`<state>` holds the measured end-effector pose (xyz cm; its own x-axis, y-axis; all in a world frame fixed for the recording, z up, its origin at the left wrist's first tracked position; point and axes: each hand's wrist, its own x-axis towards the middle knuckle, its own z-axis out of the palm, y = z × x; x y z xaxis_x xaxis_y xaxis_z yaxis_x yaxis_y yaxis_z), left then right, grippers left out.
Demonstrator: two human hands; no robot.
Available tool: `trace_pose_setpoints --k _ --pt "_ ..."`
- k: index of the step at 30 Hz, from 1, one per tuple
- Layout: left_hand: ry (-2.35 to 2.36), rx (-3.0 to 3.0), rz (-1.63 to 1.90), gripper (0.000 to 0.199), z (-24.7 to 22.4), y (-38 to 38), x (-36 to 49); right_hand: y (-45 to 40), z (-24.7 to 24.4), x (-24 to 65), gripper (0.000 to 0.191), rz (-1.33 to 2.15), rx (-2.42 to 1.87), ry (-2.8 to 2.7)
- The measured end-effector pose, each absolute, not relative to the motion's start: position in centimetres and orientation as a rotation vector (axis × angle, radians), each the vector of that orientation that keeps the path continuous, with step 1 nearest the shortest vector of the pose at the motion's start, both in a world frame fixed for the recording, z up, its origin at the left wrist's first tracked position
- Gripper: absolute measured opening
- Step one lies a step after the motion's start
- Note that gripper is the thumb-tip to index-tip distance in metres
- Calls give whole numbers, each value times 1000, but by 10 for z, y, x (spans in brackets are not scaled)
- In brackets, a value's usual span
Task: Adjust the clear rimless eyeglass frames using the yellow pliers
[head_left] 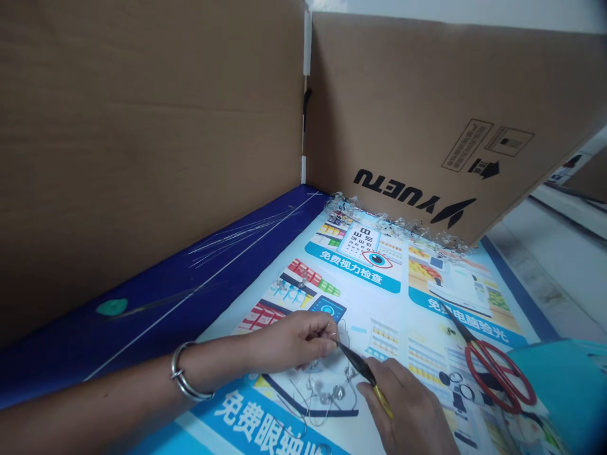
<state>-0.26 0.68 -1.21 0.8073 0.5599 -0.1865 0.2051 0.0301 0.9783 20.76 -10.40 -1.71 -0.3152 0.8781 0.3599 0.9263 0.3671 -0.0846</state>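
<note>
In the head view, we see the left hand, its fingers drawn narrow against a rimless eyeglass frame lying on a printed optician's poster. The right hand grips black-and-gold tweezers, their tips at the frame. Red-handled scissors lie nearby on the poster.

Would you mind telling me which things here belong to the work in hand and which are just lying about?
In use: left hand; right hand; black-and-gold tweezers; clear-beaded wire piece.

Lying about: red-handled scissors; loose thin wires; cardboard panel.
</note>
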Motion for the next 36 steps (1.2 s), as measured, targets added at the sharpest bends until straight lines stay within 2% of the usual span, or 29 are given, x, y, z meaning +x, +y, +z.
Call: trace_pose_setpoints --k 17,22,29,36 --pt "638 1524 406 15 -10 3 2 -102 -6 214 24 382 -1744 -2278" --pt "618 1506 440 15 -8 3 3 -102 -4 214 26 450 -1757 -2251" --pt "657 1629 437 9 -8 3 2 -103 -9 215 25 229 -1703 -2316" --pt "611 1515 363 18 -8 6 -1 -102 -10 211 24 -190 -1571 -2332"
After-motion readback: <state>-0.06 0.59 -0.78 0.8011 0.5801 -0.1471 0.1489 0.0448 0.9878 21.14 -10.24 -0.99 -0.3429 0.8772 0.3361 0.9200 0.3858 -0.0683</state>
